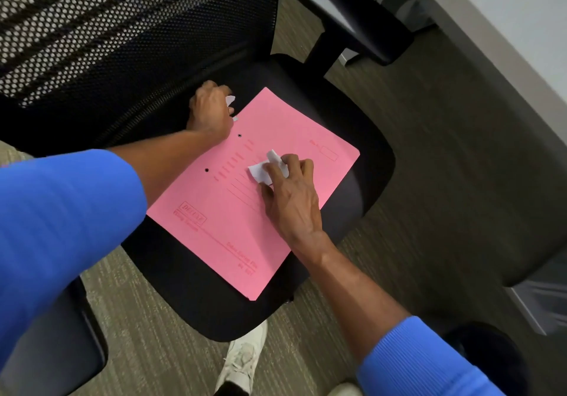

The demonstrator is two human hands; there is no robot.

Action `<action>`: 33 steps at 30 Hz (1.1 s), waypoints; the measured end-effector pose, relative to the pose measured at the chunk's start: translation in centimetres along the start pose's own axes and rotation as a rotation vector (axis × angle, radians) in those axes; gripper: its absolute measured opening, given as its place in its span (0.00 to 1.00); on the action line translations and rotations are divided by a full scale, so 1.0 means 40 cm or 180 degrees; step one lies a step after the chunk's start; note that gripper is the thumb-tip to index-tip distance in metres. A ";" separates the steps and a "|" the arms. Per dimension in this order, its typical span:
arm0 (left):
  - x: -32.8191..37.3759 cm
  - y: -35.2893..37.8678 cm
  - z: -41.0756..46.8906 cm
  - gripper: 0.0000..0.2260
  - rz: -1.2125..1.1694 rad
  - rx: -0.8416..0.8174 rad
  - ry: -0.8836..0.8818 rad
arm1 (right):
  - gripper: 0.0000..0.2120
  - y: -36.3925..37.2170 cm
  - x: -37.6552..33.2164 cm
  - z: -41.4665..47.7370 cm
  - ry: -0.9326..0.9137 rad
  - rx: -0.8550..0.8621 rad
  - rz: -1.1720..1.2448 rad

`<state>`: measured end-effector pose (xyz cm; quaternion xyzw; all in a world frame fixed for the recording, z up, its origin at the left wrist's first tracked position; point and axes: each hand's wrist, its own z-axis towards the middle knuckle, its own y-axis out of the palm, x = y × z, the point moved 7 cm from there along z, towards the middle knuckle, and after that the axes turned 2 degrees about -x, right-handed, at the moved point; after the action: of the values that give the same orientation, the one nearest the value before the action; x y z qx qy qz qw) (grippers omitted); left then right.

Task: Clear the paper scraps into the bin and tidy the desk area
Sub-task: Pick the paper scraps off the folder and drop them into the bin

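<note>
Right hand pinches one white scrap on one pink folder; left hand seemingly grips another scrap.

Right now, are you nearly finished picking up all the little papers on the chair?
Not yet. Nothing shows as binned so far. In hand: the left hand is closed around a white scrap at the pink folder's far corner, and the right hand is pinching white scraps on the folder. Left: carrying them to the black bin by the desk, then moving the folder off the chair seat.
</note>
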<state>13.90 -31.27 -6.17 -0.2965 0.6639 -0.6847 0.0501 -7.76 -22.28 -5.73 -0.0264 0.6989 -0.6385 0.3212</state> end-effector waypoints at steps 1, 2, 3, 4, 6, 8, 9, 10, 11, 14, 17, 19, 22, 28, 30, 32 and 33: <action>-0.001 -0.003 0.002 0.15 0.0019 0.0018 -0.0010 | 0.18 0.001 -0.003 0.002 0.0013 0.0013 0.0018; -0.002 -0.007 0.003 0.15 0.0030 0.0048 -0.0027 | 0.19 0.001 -0.007 0.005 0.0025 0.0020 0.0034; -0.005 -0.009 0.002 0.14 0.0035 0.0076 -0.0048 | 0.20 0.002 -0.011 0.007 0.0028 0.0011 0.0038; -0.007 -0.011 0.000 0.14 0.0033 0.0100 -0.0067 | 0.20 0.004 -0.016 0.009 0.0018 -0.0018 0.0010; -0.012 -0.015 -0.005 0.12 0.0007 0.0126 -0.0085 | 0.18 0.010 -0.026 0.011 -0.0038 -0.0108 -0.0149; -0.016 -0.021 -0.014 0.10 -0.0032 0.0137 -0.0053 | 0.17 0.016 -0.038 0.010 -0.0113 -0.0177 -0.0340; -0.015 -0.026 -0.023 0.09 -0.0057 0.0161 -0.0025 | 0.17 0.017 -0.046 0.007 -0.0161 -0.0190 -0.0434; -0.014 -0.033 -0.033 0.09 -0.0082 0.0204 -0.0002 | 0.16 0.017 -0.056 0.000 -0.0213 -0.0180 -0.0519; -0.012 -0.041 -0.044 0.08 -0.0100 0.0256 0.0020 | 0.14 0.015 -0.065 -0.008 -0.0264 -0.0158 -0.0585; -0.001 -0.069 -0.076 0.08 -0.0152 0.0407 0.0117 | 0.11 0.011 -0.074 -0.042 -0.0320 -0.0152 -0.0498; 0.015 -0.092 -0.116 0.07 -0.0312 0.0442 0.0163 | 0.13 0.006 -0.062 -0.081 -0.0273 -0.0207 -0.0285; 0.030 -0.100 -0.151 0.07 -0.0443 0.0411 0.0181 | 0.13 -0.012 -0.048 -0.111 -0.0172 -0.0158 -0.0118; 0.068 -0.104 -0.220 0.06 -0.0662 0.0387 0.0199 | 0.09 -0.050 -0.004 -0.167 0.0005 0.0052 0.0075; 0.184 -0.034 -0.412 0.04 -0.1381 0.0194 0.0117 | 0.09 -0.117 0.154 -0.297 0.0457 0.0474 0.0372; 0.231 0.008 -0.474 0.04 -0.1531 0.0037 0.0206 | 0.07 -0.149 0.212 -0.346 0.0574 0.0661 0.0466; 0.277 0.046 -0.533 0.03 -0.1609 -0.0062 0.0240 | 0.06 -0.177 0.269 -0.403 0.0718 0.0771 0.0489; 0.303 0.065 -0.562 0.02 -0.1627 -0.0110 0.0241 | 0.06 -0.189 0.300 -0.435 0.0811 0.0806 0.0515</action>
<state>-7.49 -17.38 -3.23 -0.4296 0.5805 -0.6743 -0.1545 -28.47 -13.80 -4.23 0.1514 0.6479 -0.6915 0.2811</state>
